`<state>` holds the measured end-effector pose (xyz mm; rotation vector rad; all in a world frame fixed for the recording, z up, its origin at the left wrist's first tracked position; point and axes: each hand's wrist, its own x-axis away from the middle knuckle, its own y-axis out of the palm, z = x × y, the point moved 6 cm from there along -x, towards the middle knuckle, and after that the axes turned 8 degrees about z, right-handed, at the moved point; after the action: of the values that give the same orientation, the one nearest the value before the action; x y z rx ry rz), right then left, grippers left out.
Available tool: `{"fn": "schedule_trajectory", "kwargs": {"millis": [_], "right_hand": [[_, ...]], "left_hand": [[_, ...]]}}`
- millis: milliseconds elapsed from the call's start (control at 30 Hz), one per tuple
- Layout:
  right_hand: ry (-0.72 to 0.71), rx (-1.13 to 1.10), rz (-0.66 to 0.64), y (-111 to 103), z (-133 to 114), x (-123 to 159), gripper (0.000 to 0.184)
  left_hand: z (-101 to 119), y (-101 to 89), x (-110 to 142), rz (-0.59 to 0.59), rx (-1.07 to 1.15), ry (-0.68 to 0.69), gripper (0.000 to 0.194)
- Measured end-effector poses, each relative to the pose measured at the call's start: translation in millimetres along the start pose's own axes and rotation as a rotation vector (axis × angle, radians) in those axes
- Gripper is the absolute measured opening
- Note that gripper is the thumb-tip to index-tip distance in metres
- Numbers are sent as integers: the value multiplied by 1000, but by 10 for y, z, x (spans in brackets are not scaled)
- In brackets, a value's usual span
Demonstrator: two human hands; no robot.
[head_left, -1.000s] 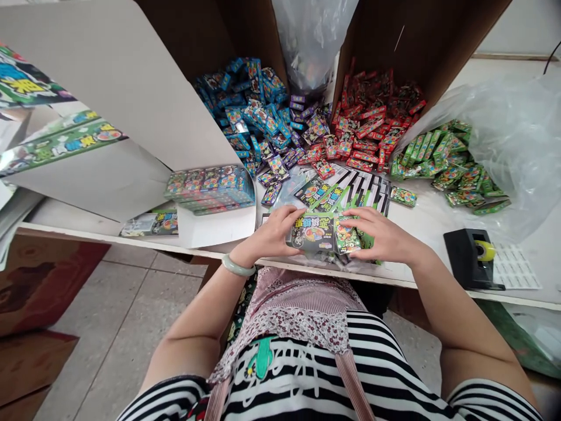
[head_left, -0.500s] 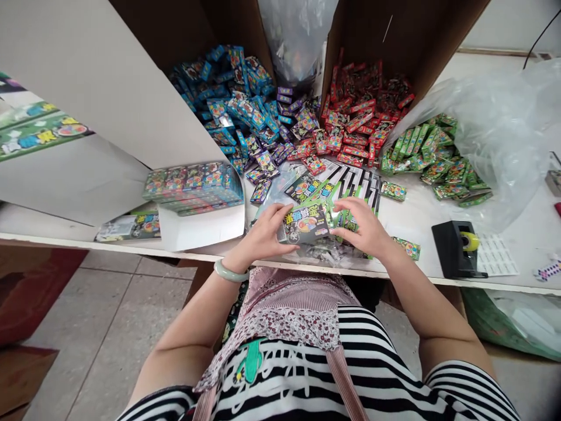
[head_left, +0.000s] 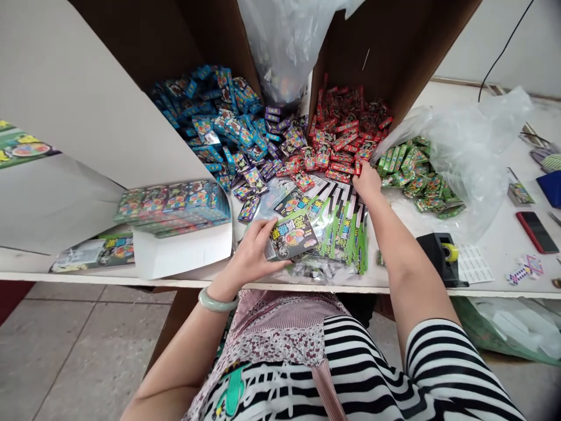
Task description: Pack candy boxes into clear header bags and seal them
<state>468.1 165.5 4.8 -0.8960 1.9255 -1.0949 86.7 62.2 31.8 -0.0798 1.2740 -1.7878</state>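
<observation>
My left hand [head_left: 252, 252] is closed on the left side of a flat black printed packet [head_left: 294, 235], thumb and fingers at its edge. The packet is tilted above a fanned stack of similar packets with green and white edges [head_left: 344, 234]. My right hand [head_left: 368, 181] reaches to the front right edge of a heap of small red boxes [head_left: 344, 140]. Its fingertips are pinched at one small red box [head_left: 358, 167], partly hidden by the hand. Small purple boxes [head_left: 256, 180] lie left of the stack, in front of a heap of blue ones [head_left: 236, 126].
An open carton of small multicoloured boxes [head_left: 175, 204] stands at left beside a large white board [head_left: 109, 99]. Green boxes [head_left: 421, 169] spill from a clear plastic bag [head_left: 473, 158]. At right are a tape dispenser [head_left: 438, 254], a label sheet [head_left: 473, 263] and a red phone [head_left: 537, 232].
My right hand has left the black packet and moved away to the red boxes. My left hand still holds the packet. The whole view has shifted a little.
</observation>
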Motion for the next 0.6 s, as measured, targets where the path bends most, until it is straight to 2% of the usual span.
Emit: {"fn": "schedule_trajectory", "kwargs": {"millis": [67, 133, 233, 300, 400, 500, 600], "right_hand": [[26, -6, 14, 10, 18, -49, 57], [52, -68, 82, -80, 99, -42, 51], [151, -301, 192, -282, 332, 77, 45], [253, -557, 147, -326, 472, 250, 44], [335, -927, -27, -304, 492, 615, 50], [287, -1046, -126, -355, 378, 961, 55], [131, -895, -76, -503, 228, 1196, 52]], "left_hand": [[-19, -8, 15, 8, 2, -21, 101], [-49, -33, 31, 21, 6, -22, 101], [-107, -77, 45, 49, 7, -13, 101], [-131, -81, 42, 58, 9, -9, 100], [-122, -51, 27, 56, 8, -3, 101], [-83, -30, 27, 47, 4, 0, 103], [-60, -53, 53, 45, -10, -3, 104]]}}
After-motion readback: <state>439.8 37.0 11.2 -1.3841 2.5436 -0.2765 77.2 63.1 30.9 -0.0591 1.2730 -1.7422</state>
